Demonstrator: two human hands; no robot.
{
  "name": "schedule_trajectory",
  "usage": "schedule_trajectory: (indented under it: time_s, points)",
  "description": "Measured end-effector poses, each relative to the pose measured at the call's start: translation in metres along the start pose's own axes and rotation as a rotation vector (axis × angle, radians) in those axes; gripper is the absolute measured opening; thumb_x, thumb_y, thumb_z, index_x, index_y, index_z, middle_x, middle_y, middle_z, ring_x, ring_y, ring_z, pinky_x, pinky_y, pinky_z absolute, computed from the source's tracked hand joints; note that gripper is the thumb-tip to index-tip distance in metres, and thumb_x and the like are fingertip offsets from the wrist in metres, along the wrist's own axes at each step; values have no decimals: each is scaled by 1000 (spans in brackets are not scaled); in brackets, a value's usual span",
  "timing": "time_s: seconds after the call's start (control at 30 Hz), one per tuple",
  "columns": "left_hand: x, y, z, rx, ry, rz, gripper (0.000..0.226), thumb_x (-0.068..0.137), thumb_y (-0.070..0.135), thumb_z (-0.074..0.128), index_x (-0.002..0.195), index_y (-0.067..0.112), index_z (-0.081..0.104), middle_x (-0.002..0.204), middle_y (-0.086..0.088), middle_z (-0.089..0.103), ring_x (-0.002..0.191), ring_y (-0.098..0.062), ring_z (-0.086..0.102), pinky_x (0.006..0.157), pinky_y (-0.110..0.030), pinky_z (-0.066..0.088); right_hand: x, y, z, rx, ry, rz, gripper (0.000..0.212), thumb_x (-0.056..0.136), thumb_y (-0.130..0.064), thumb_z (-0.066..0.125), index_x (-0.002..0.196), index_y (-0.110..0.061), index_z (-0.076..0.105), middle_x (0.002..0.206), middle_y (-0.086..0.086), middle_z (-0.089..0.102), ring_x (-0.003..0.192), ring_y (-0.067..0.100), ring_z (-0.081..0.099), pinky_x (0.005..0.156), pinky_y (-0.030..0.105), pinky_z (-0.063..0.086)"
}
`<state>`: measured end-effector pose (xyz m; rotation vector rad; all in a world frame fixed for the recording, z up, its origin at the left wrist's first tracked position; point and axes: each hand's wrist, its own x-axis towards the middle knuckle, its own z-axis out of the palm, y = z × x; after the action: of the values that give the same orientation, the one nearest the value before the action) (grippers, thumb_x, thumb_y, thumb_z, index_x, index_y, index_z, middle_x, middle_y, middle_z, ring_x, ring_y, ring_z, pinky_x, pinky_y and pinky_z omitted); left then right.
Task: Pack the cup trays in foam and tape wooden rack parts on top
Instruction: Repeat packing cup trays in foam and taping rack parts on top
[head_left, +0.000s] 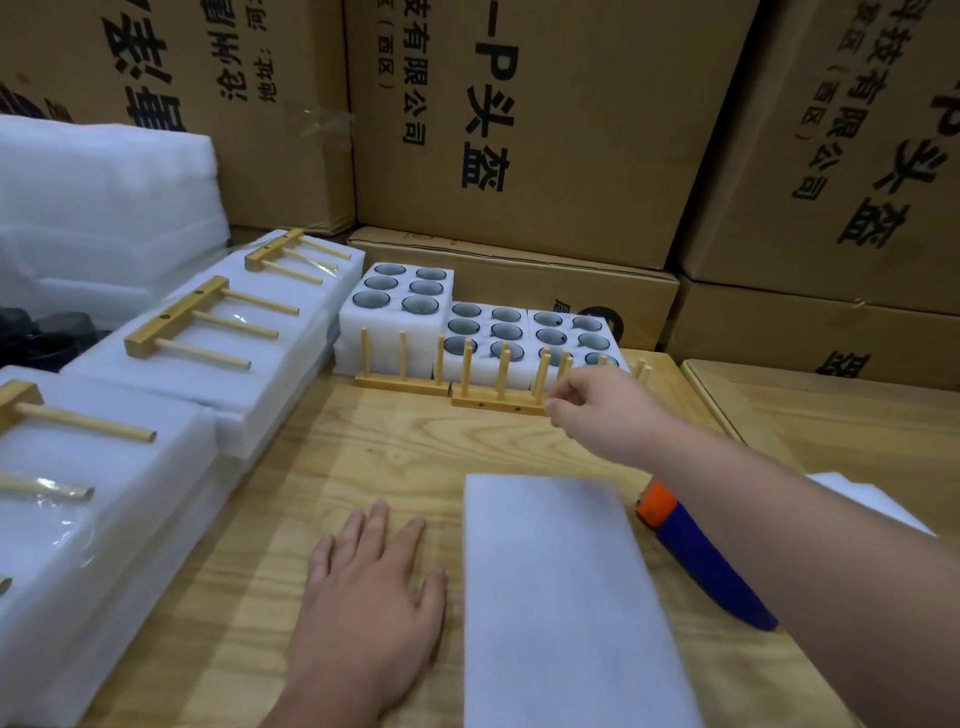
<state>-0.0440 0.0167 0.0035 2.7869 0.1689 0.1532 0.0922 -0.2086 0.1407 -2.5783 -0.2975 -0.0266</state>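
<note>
The left hand (371, 577) is laid flat on the wooden worktop (363, 447) near its front edge, palm down, fingers straight and slightly spread; nothing is held. It is just beside the left edge of a white foam sheet (561, 597) that lies flat at the front of the worktop, and contact between the two cannot be told.

The right hand (597, 410) is reached forward toward the back of the worktop, fingers curled, thumb and forefinger drawn together at a wooden rack part (498, 397) standing with pegs upright. The fingertips are seen at the right end of its base; whether a peg is actually pinched cannot be told, as the hand hides that end. A second upright rack part (402, 382) stands just to its left, end to end.

Three white foam cup trays (400, 306) are set along the back edge directly behind the rack parts, each with six cups seated in round holes. The leftmost tray stands higher than the other two.

Along the left edge, foam-wrapped packs (218, 374) are lined up, each with rack parts lying on top under clear tape.

A blue-and-orange knife (696, 556) lies right of the foam sheet, partly hidden under the right forearm. Cardboard boxes (519, 130) are stacked behind the worktop.
</note>
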Motion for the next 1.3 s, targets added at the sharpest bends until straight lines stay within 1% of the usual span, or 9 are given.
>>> schedule_trajectory:
  time_s: [0.13, 0.27, 0.33, 0.43, 0.73, 0.97, 1.07, 1.2, 1.3]
  points:
    - [3, 0, -1, -19, -6, -3, 75, 85, 70, 17, 157, 50, 14, 170, 12, -3, 155, -10, -7, 124, -37, -7, 49, -8, 6, -214, 1, -17, 15, 93, -32, 53, 95, -28, 67, 91, -9, 70, 84, 17, 66, 74, 35, 58]
    - [6, 2, -2, -13, -10, -11, 79, 80, 69, 14, 156, 51, 13, 170, 13, -6, 155, -8, -9, 124, -37, -7, 81, -13, 16, -363, 0, -31, 32, 93, -33, 53, 124, -30, 59, 112, -4, 62, 88, 22, 63, 72, 37, 56]
    - [7, 2, -3, -1, -15, -8, 78, 79, 70, 14, 156, 53, 12, 170, 13, -7, 155, -8, -10, 124, -37, -7, 92, -18, 23, -406, 8, -88, 31, 93, -29, 51, 123, -27, 60, 114, -3, 57, 84, 23, 61, 64, 35, 51]
    - [7, 2, -3, 3, -21, -9, 78, 79, 70, 15, 155, 54, 11, 169, 14, -9, 155, -8, -11, 123, -37, -8, 103, -26, 36, -453, -35, -143, 27, 93, -25, 49, 119, -23, 58, 125, -3, 50, 93, 28, 59, 69, 38, 52]
    - [5, 2, -1, 18, -13, -13, 77, 80, 69, 16, 155, 53, 10, 169, 14, -11, 154, -8, -12, 124, -37, -9, 113, -37, 51, -741, -21, -127, 16, 84, -6, 57, 90, -20, 52, 107, 1, 40, 65, 20, 42, 48, 32, 30]
    - [5, 2, 1, 25, 2, -9, 79, 77, 70, 9, 155, 54, 10, 169, 14, -10, 154, -8, -11, 122, -37, -9, 108, -33, 49, -850, -6, -139, 25, 85, -4, 60, 105, -17, 62, 103, 1, 45, 84, 24, 42, 46, 31, 25]
    - [5, 2, 3, 30, 7, -14, 88, 69, 71, -2, 154, 55, 12, 169, 14, -9, 155, -8, -10, 122, -37, -9, 104, -29, 49, -832, 8, -124, 30, 84, -2, 59, 110, -16, 61, 100, 3, 43, 86, 24, 43, 53, 34, 35]
    - [6, 2, 3, 18, 7, -22, 90, 67, 71, 0, 154, 55, 15, 169, 14, -6, 155, -8, -8, 122, -37, -8, 103, -24, 50, -742, 28, -131, 39, 83, -1, 59, 118, -19, 55, 117, 6, 45, 98, 28, 53, 61, 39, 41]
    - [6, 2, 3, 20, 6, -24, 90, 67, 71, 0, 154, 55, 14, 169, 14, -7, 155, -8, -9, 122, -36, -9, 105, -24, 51, -721, 5, -115, 39, 82, 0, 58, 115, -20, 55, 116, 3, 48, 90, 27, 52, 52, 35, 35]
